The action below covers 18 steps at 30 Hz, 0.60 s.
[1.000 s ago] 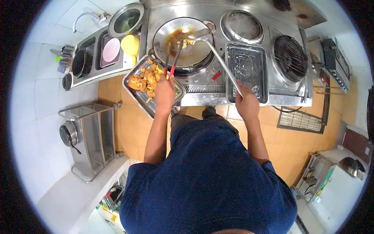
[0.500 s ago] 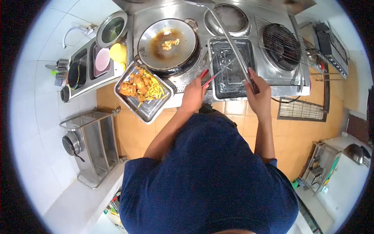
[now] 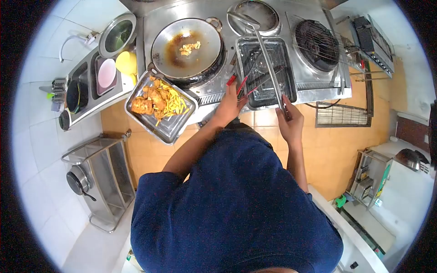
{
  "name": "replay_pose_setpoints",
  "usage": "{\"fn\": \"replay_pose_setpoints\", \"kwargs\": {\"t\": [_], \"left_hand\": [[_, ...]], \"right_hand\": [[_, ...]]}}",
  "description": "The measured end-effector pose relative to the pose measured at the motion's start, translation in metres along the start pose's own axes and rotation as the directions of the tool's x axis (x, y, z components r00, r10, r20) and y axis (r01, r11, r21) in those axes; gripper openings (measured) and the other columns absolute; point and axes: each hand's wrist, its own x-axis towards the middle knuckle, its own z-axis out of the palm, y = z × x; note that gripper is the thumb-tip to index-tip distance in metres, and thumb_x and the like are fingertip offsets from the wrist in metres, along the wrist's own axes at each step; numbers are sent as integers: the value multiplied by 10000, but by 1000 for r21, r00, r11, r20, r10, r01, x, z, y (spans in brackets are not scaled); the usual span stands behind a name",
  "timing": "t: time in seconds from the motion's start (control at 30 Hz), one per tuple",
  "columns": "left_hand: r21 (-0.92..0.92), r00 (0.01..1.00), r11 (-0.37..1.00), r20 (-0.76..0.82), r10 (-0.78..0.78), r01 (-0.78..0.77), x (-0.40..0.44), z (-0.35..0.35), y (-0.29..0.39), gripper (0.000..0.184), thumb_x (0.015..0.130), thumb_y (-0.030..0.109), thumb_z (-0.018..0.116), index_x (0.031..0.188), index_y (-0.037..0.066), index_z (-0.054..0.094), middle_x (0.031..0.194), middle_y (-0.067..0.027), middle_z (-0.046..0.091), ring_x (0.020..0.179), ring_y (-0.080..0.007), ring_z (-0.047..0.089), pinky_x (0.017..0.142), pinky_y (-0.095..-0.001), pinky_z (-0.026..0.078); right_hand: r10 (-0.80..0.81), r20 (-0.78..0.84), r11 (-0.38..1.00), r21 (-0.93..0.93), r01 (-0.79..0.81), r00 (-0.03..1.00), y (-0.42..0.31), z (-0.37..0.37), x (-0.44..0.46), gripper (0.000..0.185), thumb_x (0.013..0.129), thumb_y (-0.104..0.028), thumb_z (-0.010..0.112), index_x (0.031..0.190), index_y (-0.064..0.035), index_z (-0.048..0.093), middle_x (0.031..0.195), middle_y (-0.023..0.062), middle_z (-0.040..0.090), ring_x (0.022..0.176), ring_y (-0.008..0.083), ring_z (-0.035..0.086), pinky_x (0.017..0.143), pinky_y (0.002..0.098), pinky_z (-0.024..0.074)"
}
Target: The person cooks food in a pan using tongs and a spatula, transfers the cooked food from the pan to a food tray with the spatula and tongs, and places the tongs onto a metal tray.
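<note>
My left hand (image 3: 230,103) is at the counter's front edge, its fingers around red-handled tongs (image 3: 244,85) whose arms reach over the dark wire-racked tray (image 3: 291,93). Near its fingertips is a small red object (image 3: 231,80). My right hand (image 3: 290,119) is closed on the handle of a long metal ladle (image 3: 268,61), which crosses that tray, its head near the round lidded pot (image 3: 268,18). Left of them, a wok (image 3: 162,50) holds small browned bits (image 3: 190,47). A metal tray (image 3: 170,132) with fried chicken (image 3: 142,106) and yellow strips (image 3: 175,103) sits in front of the wok.
A grated burner (image 3: 317,45) is at the right of the stove. To the left are a sink (image 3: 79,78), a pink bowl (image 3: 107,73), a yellow container (image 3: 126,63) and a metal pot (image 3: 132,27). A metal rack cart (image 3: 102,182) stands at the lower left.
The tongs and my left hand have moved right, from the wok and food tray to the dark tray. The ladle has left the wok and now lies across above the dark tray.
</note>
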Motion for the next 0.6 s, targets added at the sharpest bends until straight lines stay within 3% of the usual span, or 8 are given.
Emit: {"fn": "replay_pose_setpoints", "kwargs": {"t": [0.07, 0.13, 0.17, 0.27, 0.37, 0.5, 0.53, 0.6], "left_hand": [[-181, 999, 983, -30, -19, 13, -15, 11, -26, 642, 889, 191, 724, 1356, -42, 349, 1122, -268, 550, 1006, -418, 613, 811, -484, 514], [-105, 997, 994, -74, -27, 20, -27, -18, -7, 542, 896, 141, 712, 1319, -5, 407, 901, -143, 578, 790, -254, 604, 705, -387, 497], [-230, 985, 959, -18, -174, 166, -39, -19, -19, 412, 906, 143, 691, 1222, 1, 469, 808, -99, 553, 707, -216, 562, 659, -354, 473], [-628, 830, 544, 397, -392, 557, -80, -12, -85, 167, 946, 178, 609, 910, 21, 568, 644, -29, 517, 556, -153, 512, 573, -298, 437], [-439, 606, 418, 593, -531, 796, -99, 17, -109, 221, 972, 189, 547, 812, 39, 567, 685, -59, 569, 588, -158, 553, 566, -306, 451], [-560, 357, -258, 756, -549, 788, -115, 101, -195, 227, 1018, 239, 466, 971, 33, 548, 753, -155, 616, 657, -268, 632, 617, -411, 538], [-462, 170, -151, 581, -796, 874, -114, 152, -225, 259, 1036, 286, 440, 1078, 46, 528, 784, -167, 617, 750, -328, 665, 653, -489, 565], [-573, 89, -281, 533, -841, 770, -115, 184, -245, 285, 1026, 317, 464, 1123, 60, 539, 837, -167, 640, 819, -327, 677, 679, -499, 568]], "right_hand": [[45, 14, 998, 30, -46, 999, -10, 4, 0, 447, 893, -11, 673, 1328, 45, 580, 875, -4, 609, 682, 28, 463, 574, 191, 380], [67, 35, 997, 21, -68, 997, -10, 5, 2, 454, 891, -3, 674, 1331, 51, 574, 959, 26, 648, 735, 33, 512, 621, 191, 420], [67, 44, 997, 34, -69, 997, -10, 4, 3, 455, 892, -1, 673, 1332, 52, 572, 988, 37, 658, 758, 37, 529, 644, 192, 433], [-3, 73, 1000, 22, 2, 997, -9, 2, 6, 456, 898, 3, 669, 1338, 58, 561, 1117, 91, 685, 863, 57, 591, 736, 200, 475], [21, 99, 999, 33, -25, 995, -10, 0, 10, 451, 906, -10, 669, 1338, 60, 560, 1116, 89, 682, 868, 58, 584, 725, 198, 472], [62, 125, 997, 29, -66, 990, -26, -6, 20, 416, 888, -39, 689, 1291, 28, 610, 961, 95, 669, 770, 99, 554, 656, 242, 467], [34, 142, 999, 2, -35, 989, -26, -9, 22, 424, 902, -34, 680, 1310, 38, 592, 1019, 79, 671, 815, 76, 557, 673, 218, 462], [-74, 143, 997, 3, 75, 987, -24, -11, 28, 432, 912, -29, 675, 1329, 36, 580, 1010, 34, 655, 795, 42, 517, 642, 192, 425]]}}
